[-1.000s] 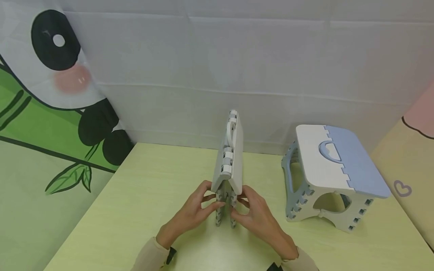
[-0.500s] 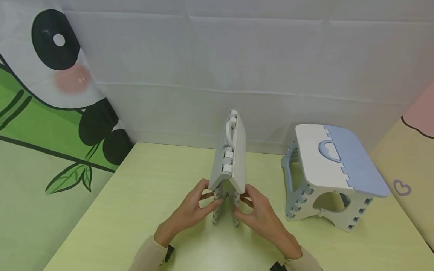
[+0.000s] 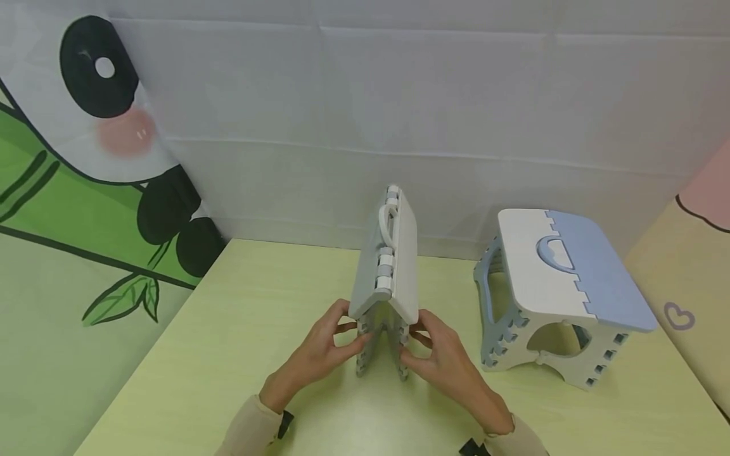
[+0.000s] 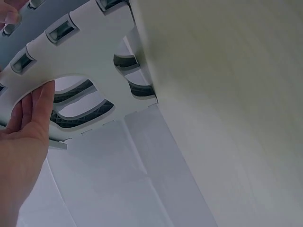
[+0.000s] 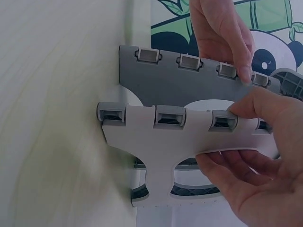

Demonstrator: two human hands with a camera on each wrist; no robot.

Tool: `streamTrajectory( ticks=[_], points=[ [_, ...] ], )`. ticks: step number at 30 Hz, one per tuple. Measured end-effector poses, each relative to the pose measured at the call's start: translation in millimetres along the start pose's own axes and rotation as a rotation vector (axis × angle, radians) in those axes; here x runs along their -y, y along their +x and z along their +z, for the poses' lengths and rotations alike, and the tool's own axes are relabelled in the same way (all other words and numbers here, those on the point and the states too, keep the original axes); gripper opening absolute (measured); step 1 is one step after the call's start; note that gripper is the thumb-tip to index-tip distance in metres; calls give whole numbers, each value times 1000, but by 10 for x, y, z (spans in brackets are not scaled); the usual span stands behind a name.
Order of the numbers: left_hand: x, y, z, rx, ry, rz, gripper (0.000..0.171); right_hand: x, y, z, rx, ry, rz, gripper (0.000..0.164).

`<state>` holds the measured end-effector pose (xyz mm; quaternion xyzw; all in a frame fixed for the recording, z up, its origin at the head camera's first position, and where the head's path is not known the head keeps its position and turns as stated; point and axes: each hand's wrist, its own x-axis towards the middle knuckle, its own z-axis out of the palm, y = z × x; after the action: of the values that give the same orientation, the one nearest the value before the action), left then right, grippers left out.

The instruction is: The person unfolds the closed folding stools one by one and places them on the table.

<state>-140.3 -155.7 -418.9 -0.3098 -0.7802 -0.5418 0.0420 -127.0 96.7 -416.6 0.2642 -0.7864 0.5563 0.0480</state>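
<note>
A grey and white folding stool stands upright mid-table in the head view, its seat halves folded into a steep tent shape and its legs slightly apart. My left hand grips the left leg panel, thumb on the near hinged edge. On the opposite side my right hand pinches the right leg panel. In the left wrist view, fingers reach into the oval cutout of a white leg panel. The right wrist view has the thumb on a hinge knuckle and the fingers curled under the cutout of the white panel.
An unfolded white and blue folding stool stands on the table's right side. The pale yellow table ends at a grey cloth backdrop. A panda drawing covers the left wall.
Both hands have moved apart, spreading the leg panels. The seat halves of the held stool have tilted wider. The other stool has stayed put.
</note>
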Motion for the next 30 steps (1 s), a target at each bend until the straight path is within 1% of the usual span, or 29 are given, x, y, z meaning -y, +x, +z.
streamTrajectory(
  ticks=[8, 21, 30],
  points=[
    [-15, -12, -32, -3, 17, -12, 42, 14, -9, -26, -7, -18, -4, 58],
    [-16, -13, -71, -2, 49, 21, 46, 22, -34, -57, -11, -30, -12, 58],
    [-20, -25, -96, -9, 67, 4, 47, 12, -53, -83, -6, -35, -26, 60]
  ],
)
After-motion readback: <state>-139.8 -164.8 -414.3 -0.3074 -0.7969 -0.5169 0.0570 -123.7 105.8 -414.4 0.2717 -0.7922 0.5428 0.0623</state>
